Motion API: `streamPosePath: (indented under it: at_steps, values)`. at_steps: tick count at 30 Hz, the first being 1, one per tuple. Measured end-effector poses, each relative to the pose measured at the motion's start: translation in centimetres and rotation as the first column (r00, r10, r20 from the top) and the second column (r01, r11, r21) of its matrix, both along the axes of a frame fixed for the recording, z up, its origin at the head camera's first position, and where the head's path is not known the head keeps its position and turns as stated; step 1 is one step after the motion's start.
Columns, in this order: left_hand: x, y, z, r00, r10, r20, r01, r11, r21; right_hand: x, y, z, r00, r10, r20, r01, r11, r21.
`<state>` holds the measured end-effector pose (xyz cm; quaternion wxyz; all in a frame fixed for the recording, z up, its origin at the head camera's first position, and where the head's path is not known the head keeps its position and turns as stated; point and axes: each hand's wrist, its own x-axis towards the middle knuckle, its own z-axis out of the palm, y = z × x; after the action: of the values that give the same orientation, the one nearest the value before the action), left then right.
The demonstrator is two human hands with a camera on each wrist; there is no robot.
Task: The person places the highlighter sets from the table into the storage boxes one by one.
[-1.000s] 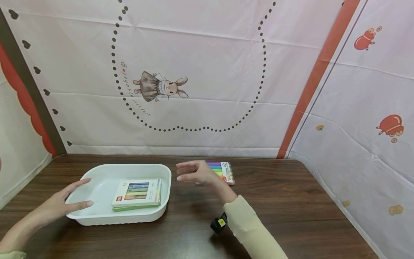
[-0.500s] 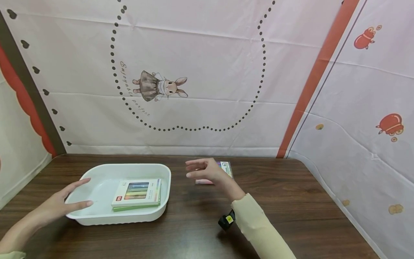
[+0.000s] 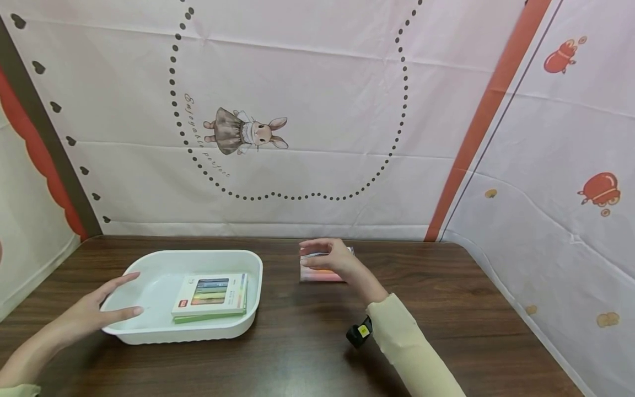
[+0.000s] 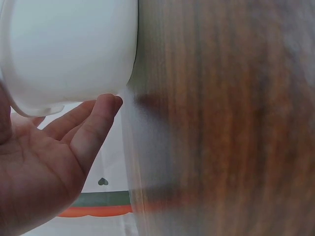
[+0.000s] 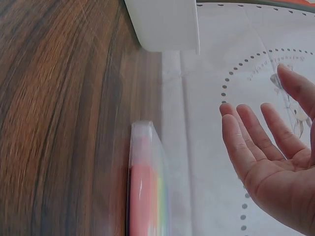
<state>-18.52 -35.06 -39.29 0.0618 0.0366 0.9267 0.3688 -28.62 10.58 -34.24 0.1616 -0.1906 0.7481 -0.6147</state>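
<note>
At the left of the table, my left hand grips the near-left end of a white plastic basin, thumb over the rim. In the left wrist view, its fingers reach against the outside of the basin wall. A white windowed box of coloured pens lies in the basin on top of something with a green edge. My right hand is held over a clear pack of rainbow-coloured markers lying flat, partly hidden behind it. In the right wrist view, its fingers are relaxed and apart from the marker pack.
The dark wood table ends at a printed cloth wall at the back, with another cloth along the right. A black wrist camera hangs beneath the right wrist.
My right hand has moved right, away from the basin and over the marker pack, covering more of its right side and uncovering its left. Left hand and basin have stayed put.
</note>
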Motion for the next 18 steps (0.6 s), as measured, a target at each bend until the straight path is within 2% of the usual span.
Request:
streamPosePath:
  at_steps: [12,18]
  values:
    - [0.0,0.1,0.0,1.000,-0.003,-0.003,0.003,1.000,0.006,-0.2,2.0,0.2,0.999,-0.042,-0.020,0.042,0.999,0.033]
    - [0.1,0.1,-0.1,1.000,-0.005,-0.008,0.005,1.000,0.010,-0.5,3.0,0.1,0.996,-0.084,-0.003,0.084,0.995,0.045]
